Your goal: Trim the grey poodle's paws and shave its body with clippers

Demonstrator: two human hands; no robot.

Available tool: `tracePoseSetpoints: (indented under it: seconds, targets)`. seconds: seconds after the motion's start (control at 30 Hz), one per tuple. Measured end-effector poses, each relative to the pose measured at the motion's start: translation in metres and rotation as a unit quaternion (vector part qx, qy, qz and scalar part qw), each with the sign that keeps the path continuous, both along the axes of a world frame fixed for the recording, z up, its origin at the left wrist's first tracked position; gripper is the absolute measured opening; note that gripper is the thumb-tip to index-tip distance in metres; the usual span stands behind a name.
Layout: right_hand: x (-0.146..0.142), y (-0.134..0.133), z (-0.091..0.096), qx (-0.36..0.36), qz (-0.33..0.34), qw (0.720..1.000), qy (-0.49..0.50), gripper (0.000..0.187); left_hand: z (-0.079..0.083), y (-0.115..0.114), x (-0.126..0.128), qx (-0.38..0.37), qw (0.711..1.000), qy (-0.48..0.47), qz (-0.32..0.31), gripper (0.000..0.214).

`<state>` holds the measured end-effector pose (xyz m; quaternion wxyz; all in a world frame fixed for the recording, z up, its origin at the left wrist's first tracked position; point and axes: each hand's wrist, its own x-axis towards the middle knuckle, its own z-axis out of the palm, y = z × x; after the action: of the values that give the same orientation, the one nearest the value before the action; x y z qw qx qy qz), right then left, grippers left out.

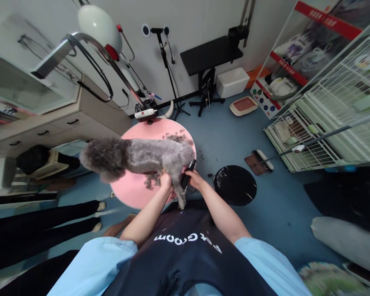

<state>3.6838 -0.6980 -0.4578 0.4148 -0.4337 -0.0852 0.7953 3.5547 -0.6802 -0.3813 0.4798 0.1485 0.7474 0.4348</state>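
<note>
A grey curly-haired dog (pixel 144 154) stands on a round pink grooming table (pixel 135 197), its head to the left and its rump to the right. The coat on its back is clipped short, while the head and neck are fluffy. My left hand (pixel 165 181) is closed around the dog's near hind leg, lifted toward my apron. In my right hand (pixel 195 179) is a black hair clipper (pixel 188 173), held against the rear of that leg. Loose tufts of cut hair (pixel 152 179) lie on the table by the dog.
A grooming arm (pixel 92 41) with a hanging loop rises behind the table. A black round stool (pixel 234 185) stands to the right, near a broom (pixel 259 162) and wire cages (pixel 314 135). Another person's legs (pixel 49 213) are at left.
</note>
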Motion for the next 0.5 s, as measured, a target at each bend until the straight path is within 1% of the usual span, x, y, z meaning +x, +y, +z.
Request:
tracePoseSetpoints:
  seconds: [0.13,0.23,0.33,0.4,0.5]
  targets:
    - [-0.003,-0.009,-0.005,0.001,0.003,1.000,0.004,0.031,0.002,-0.002,0.002,0.001,1.000,-0.019,0.019,0.036]
    - [-0.006,-0.024,-0.010,-0.005,0.012,1.000,-0.003,0.032,0.004,-0.001,0.003,0.007,0.999,-0.016,0.032,0.035]
    - [-0.002,-0.036,-0.012,-0.011,0.019,1.000,-0.014,0.032,0.008,-0.001,0.005,0.010,0.999,-0.016,0.032,0.035]
    - [0.003,-0.035,-0.013,-0.008,0.005,1.000,-0.028,0.032,0.010,-0.001,0.006,0.012,0.999,-0.017,0.030,0.035]
    - [0.010,-0.025,-0.012,0.005,-0.038,0.998,-0.056,0.033,0.012,-0.001,0.007,0.014,0.999,-0.013,0.026,0.038]
